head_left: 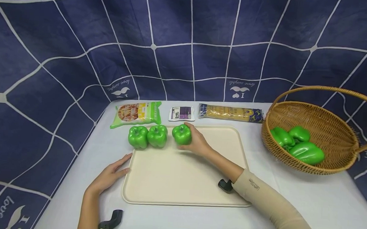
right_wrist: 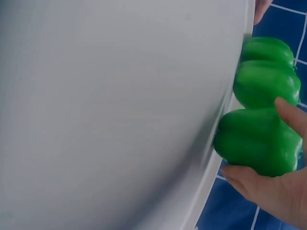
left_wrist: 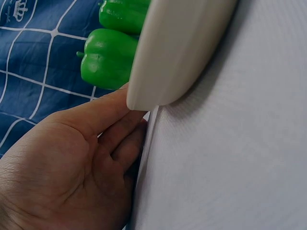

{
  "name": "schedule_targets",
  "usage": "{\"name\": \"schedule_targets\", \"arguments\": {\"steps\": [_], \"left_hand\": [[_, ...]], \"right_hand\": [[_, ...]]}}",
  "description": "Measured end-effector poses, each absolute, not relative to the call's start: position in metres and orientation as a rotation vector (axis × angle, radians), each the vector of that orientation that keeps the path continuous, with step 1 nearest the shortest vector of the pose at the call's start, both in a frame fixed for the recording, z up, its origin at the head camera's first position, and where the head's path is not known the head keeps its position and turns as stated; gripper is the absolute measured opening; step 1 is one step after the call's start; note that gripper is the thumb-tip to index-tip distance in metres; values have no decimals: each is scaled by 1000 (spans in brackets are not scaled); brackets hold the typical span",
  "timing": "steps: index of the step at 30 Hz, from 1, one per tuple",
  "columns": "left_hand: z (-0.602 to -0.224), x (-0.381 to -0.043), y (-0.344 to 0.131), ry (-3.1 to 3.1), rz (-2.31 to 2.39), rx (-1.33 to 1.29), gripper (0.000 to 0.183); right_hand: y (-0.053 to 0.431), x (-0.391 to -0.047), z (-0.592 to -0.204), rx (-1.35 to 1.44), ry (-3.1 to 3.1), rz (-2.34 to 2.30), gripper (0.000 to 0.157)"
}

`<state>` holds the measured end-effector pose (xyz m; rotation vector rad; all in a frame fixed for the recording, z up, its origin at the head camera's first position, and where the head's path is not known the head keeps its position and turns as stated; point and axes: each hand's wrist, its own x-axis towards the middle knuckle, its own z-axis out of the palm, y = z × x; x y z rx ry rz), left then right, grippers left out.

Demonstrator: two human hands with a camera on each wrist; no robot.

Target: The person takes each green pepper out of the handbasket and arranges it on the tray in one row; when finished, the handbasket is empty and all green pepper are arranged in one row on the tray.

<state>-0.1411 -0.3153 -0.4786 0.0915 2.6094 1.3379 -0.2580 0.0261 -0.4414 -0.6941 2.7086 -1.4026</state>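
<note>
Navy fabric backdrop, w/ white gridlines, hangs behind the white-covered table & extends along its L and R sides. Pale nodes mark some line crossings; moustache prints w/ "love simple" lettering sit low on the fabric. Folds bend the lines, esp. at L. Light: bright & fairly even in head view; wrist views dimmer.

Six glossy green bell peppers are visible: three at the far side of one cream rectangular tray, three in one brown woven wicker basket at right. Food packs number three, one of each kind: one green printed plastic bag at far left, one small flat white pack with a dark label, one long yellow-and-blue plastic packet. One white-covered bench carries them.
</note>
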Motion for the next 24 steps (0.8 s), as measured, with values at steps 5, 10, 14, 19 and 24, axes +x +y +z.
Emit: {"name": "schedule_targets", "arguments": {"steps": [5, 10, 14, 19, 24], "left_hand": [[-478, -142, -316, 2618, 1328, 93, 60], [-479, -142, -315, 2613, 1332, 87, 60], [-480, -142, -314, 2597, 1344, 83, 60], [-479, -141, -314, 2604, 1338, 83, 59], [-479, -141, -314, 2605, 1341, 89, 59]], "right_hand": [[27, -254, -437, -692, 2700, -1399, 92], [22, -251, -438, -680, 2682, -1468, 84], [18, -250, -440, -674, 2679, -1484, 85], [15, -249, -441, -692, 2652, -1501, 85], [14, -250, -443, -722, 2641, -1496, 85]]}}
